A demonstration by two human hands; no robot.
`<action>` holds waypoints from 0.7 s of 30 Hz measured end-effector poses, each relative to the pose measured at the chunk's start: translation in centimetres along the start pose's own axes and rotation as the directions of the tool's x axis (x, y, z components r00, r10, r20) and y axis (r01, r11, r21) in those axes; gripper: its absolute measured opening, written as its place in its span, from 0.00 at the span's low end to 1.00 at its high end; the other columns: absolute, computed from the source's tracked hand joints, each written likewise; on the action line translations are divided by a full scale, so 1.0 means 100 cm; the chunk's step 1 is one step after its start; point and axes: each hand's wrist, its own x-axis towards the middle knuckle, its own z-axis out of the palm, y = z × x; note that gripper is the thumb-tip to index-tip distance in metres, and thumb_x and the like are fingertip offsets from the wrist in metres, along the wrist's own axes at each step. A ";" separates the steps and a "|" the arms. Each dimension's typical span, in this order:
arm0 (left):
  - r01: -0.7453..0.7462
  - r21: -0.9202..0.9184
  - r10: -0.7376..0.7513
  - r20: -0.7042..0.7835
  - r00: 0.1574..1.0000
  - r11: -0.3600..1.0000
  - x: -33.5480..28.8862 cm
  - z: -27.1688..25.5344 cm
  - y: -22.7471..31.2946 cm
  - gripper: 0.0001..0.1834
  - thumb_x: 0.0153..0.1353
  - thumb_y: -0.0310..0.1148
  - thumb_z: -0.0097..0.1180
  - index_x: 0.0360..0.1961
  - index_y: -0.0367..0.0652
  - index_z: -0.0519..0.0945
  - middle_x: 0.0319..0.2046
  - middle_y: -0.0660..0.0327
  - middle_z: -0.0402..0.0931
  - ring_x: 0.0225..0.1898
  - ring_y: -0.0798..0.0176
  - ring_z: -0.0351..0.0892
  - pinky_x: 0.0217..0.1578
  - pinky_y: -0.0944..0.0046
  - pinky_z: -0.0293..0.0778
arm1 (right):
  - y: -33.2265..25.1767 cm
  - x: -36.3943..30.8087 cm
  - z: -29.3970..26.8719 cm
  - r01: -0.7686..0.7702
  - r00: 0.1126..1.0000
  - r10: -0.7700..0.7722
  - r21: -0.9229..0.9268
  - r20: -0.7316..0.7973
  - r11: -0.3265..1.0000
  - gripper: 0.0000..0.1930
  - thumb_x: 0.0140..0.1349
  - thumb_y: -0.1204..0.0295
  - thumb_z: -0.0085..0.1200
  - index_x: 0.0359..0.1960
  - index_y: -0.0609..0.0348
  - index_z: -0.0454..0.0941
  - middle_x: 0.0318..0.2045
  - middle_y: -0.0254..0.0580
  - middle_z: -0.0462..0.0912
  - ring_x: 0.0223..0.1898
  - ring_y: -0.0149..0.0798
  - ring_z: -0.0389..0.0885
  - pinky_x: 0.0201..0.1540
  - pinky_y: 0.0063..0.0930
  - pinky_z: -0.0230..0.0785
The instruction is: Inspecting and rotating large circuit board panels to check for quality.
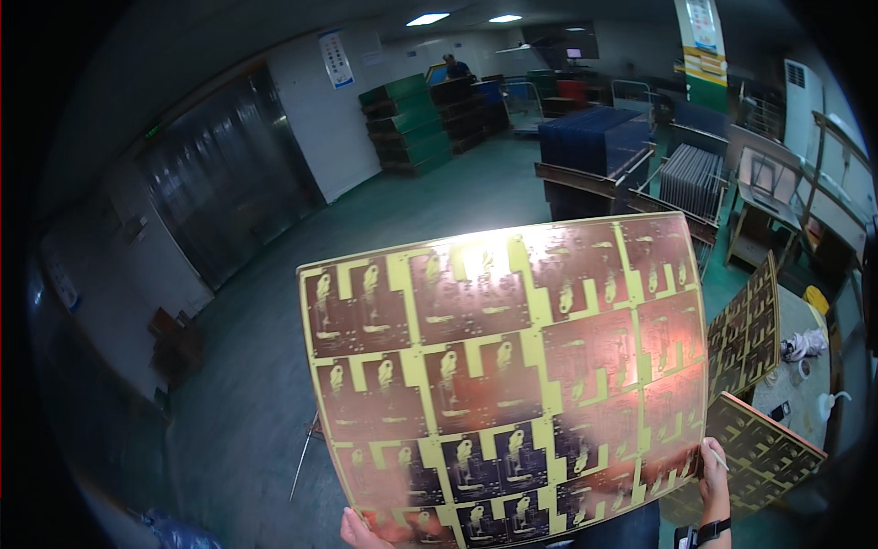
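Observation:
A large copper-coloured printed circuit board panel (498, 384) with a yellow-green pattern fills the middle of the view, tilted up and catching bright reflections. My left hand (364, 532) grips its lower left corner, thumb over the edge and the other fingers hidden behind. At the lower right edge, my right hand (715, 480) holds the same panel; a thin pale stick-like thing shows by its fingers. Just right of that hand leans a second patterned panel (754, 448), and behind it stands another panel (754, 325).
On the right, a pale round table (814, 403) bears a white squeeze bottle (830, 404) and a tape roll (804, 368). Racks of upright dark panels (594, 142) stand beyond. Green stacked crates (407, 123) line the far wall, near a person (455, 67). A strip curtain (229, 174) hangs left.

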 end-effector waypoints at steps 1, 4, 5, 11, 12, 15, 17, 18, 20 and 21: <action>-0.006 -0.010 0.005 -0.031 1.000 1.000 -0.002 0.002 0.001 0.17 0.62 0.40 0.42 0.20 0.42 0.70 0.18 0.69 0.62 0.19 0.73 0.60 0.20 0.72 0.58 | -0.002 0.001 -0.001 0.007 1.000 -0.007 -0.014 0.028 1.000 0.08 0.61 0.65 0.47 0.29 0.56 0.71 0.22 0.29 0.72 0.24 0.23 0.69 0.27 0.16 0.60; -0.059 0.021 0.060 -0.033 0.998 0.998 -0.010 0.008 0.007 0.17 0.62 0.40 0.42 0.19 0.42 0.70 0.17 0.69 0.62 0.18 0.72 0.61 0.19 0.72 0.58 | -0.018 0.000 -0.001 -0.004 0.998 0.007 -0.042 0.066 0.999 0.08 0.61 0.65 0.48 0.29 0.56 0.71 0.21 0.29 0.72 0.22 0.24 0.69 0.24 0.16 0.61; -0.107 0.057 0.107 -0.009 0.994 0.993 -0.012 0.010 0.009 0.17 0.61 0.40 0.42 0.18 0.42 0.70 0.16 0.69 0.63 0.18 0.72 0.61 0.18 0.72 0.58 | -0.024 0.000 -0.002 -0.021 0.996 0.026 -0.057 0.081 0.998 0.08 0.60 0.65 0.48 0.28 0.56 0.71 0.20 0.30 0.72 0.21 0.24 0.69 0.22 0.16 0.61; -0.050 0.019 0.051 -0.054 0.997 0.999 -0.028 0.024 0.021 0.17 0.61 0.40 0.42 0.18 0.43 0.70 0.14 0.69 0.61 0.17 0.72 0.60 0.18 0.72 0.58 | -0.060 -0.002 -0.013 -0.071 0.975 0.080 -0.049 0.209 0.996 0.08 0.60 0.66 0.49 0.27 0.56 0.71 0.20 0.30 0.73 0.20 0.23 0.69 0.21 0.16 0.61; -0.050 0.019 0.050 -0.042 0.998 0.999 -0.028 0.023 0.020 0.17 0.61 0.40 0.42 0.18 0.43 0.70 0.14 0.69 0.61 0.17 0.72 0.60 0.18 0.72 0.58 | -0.061 0.000 -0.018 -0.070 0.977 0.077 -0.045 0.198 0.997 0.08 0.60 0.66 0.49 0.27 0.56 0.71 0.20 0.30 0.73 0.20 0.23 0.69 0.21 0.16 0.61; -0.020 -0.057 0.021 0.011 1.000 0.998 -0.019 0.009 0.002 0.15 0.61 0.40 0.44 0.22 0.43 0.71 0.16 0.68 0.63 0.19 0.70 0.62 0.20 0.71 0.60 | -0.062 0.008 -0.031 -0.081 0.977 0.082 -0.016 0.197 0.997 0.08 0.58 0.67 0.51 0.27 0.58 0.72 0.23 0.28 0.73 0.26 0.22 0.69 0.29 0.16 0.62; -0.033 -0.040 0.032 -0.011 0.999 0.999 -0.020 0.008 -0.006 0.15 0.61 0.40 0.44 0.22 0.43 0.71 0.17 0.68 0.63 0.20 0.70 0.63 0.21 0.71 0.61 | -0.071 0.008 -0.033 -0.048 0.975 0.047 -0.001 0.215 0.999 0.07 0.58 0.67 0.52 0.28 0.58 0.72 0.23 0.28 0.73 0.27 0.22 0.69 0.30 0.16 0.62; -0.046 -0.026 0.045 -0.043 0.998 0.999 -0.022 0.012 -0.003 0.15 0.60 0.41 0.45 0.22 0.43 0.71 0.18 0.67 0.64 0.21 0.70 0.63 0.22 0.70 0.61 | -0.075 0.008 -0.034 -0.013 0.970 0.011 0.010 0.244 1.000 0.07 0.57 0.68 0.53 0.28 0.58 0.73 0.24 0.28 0.74 0.28 0.22 0.69 0.31 0.17 0.63; -0.007 -0.054 0.004 -0.061 0.998 0.999 -0.029 0.018 0.006 0.13 0.59 0.39 0.46 0.21 0.43 0.71 0.20 0.68 0.64 0.23 0.69 0.63 0.23 0.70 0.61 | -0.077 0.010 -0.038 0.006 0.968 -0.008 0.008 0.250 1.000 0.07 0.56 0.68 0.53 0.28 0.58 0.73 0.24 0.29 0.74 0.28 0.22 0.69 0.32 0.17 0.62; -0.020 -0.023 0.019 -0.053 0.998 1.000 -0.028 0.017 0.005 0.13 0.58 0.38 0.46 0.21 0.44 0.70 0.20 0.68 0.64 0.23 0.69 0.63 0.23 0.70 0.61 | -0.078 0.010 -0.040 0.024 0.965 -0.024 0.005 0.262 1.000 0.07 0.56 0.68 0.54 0.28 0.58 0.73 0.25 0.29 0.74 0.29 0.22 0.69 0.32 0.16 0.62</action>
